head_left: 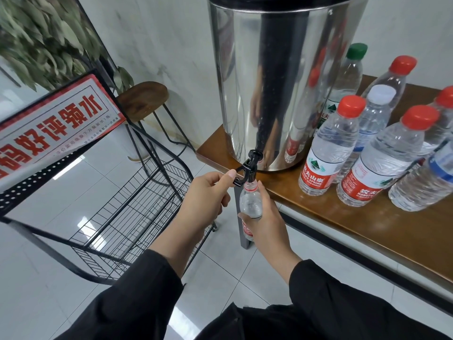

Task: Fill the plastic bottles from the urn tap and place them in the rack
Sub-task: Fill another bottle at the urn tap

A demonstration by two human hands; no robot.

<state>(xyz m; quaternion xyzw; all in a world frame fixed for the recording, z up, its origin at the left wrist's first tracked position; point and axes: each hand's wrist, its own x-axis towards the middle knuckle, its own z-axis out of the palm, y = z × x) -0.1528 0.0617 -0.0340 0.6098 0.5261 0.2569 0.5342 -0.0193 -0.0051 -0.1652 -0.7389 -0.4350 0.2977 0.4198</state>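
Your right hand (266,217) is wrapped round the bottle (250,204), mouth right under the tap (247,171). Left hand (208,195) pinches the tap lever. Thin plastic, likely to crush and gain weight while filling (grip mid-body, lightly). Rack (127,212) sits left of the tap.

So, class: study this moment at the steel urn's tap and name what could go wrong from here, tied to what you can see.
1. The uncapped clear plastic bottle with the red label hangs off the brown wooden table's edge, held only by the right hand; a slip could drop it onto the glossy white floor tiles.
2. Its narrow mouth sits under the black tap that the left hand works; misalignment or overfilling may spill water.
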